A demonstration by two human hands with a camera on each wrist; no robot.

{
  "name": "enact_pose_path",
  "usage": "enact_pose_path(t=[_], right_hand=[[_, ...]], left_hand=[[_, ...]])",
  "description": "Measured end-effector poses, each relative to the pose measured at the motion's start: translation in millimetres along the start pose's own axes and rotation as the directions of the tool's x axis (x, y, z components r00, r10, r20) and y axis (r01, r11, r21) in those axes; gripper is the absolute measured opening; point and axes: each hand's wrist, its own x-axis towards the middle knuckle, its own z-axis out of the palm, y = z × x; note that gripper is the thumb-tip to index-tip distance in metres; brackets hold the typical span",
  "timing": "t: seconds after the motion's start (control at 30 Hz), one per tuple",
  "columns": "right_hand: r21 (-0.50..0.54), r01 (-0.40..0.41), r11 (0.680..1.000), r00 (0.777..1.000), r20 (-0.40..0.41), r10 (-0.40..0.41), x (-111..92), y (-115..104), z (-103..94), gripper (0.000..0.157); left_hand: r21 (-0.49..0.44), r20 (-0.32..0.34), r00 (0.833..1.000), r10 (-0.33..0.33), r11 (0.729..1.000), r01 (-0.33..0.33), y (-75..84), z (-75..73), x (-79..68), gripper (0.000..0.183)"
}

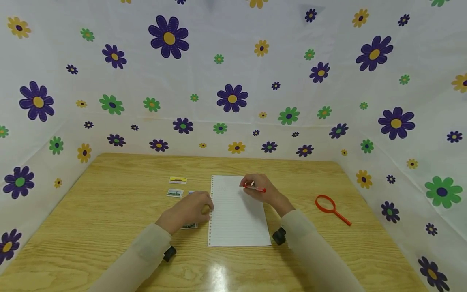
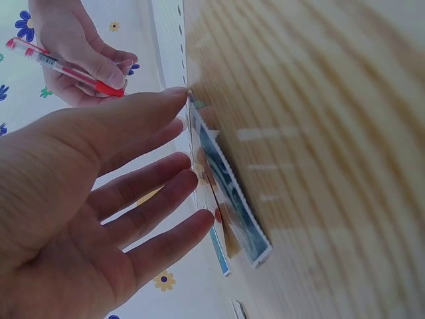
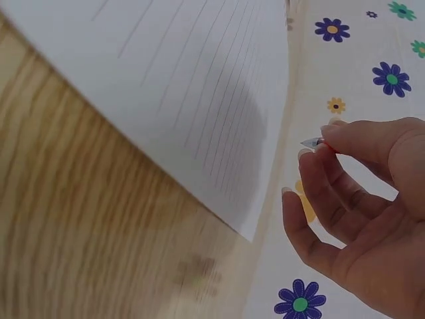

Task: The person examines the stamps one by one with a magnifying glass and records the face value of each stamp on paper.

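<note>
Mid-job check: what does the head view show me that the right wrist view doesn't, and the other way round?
Only the head view: the left hand, the small picture cards, the red magnifying glass and the holed edge of the sheet.

Only the right wrist view: a clear look at the pointed tip of the red pen, too small to make out from the head.

Both: the right hand holding the pen, the lined paper, the wooden table and the flowered cloth.

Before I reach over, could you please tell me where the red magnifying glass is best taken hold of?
Best pinch the magnifying glass by its handle, probably from the near right: it lies on the table, its slim handle pointing that way, round rim farther off.
</note>
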Motion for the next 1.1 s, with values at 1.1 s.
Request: enact_pose_path(t=[1.1], right_hand=[[-0.129, -0.177, 0.976, 0.982, 0.04, 0.184, -40.0, 40.7, -38.4, 0.021]], left_hand=[[-0.001, -0.001, 1.0, 0.006, 1.0, -0.006, -1.3, 1.5, 1.2, 0.016]])
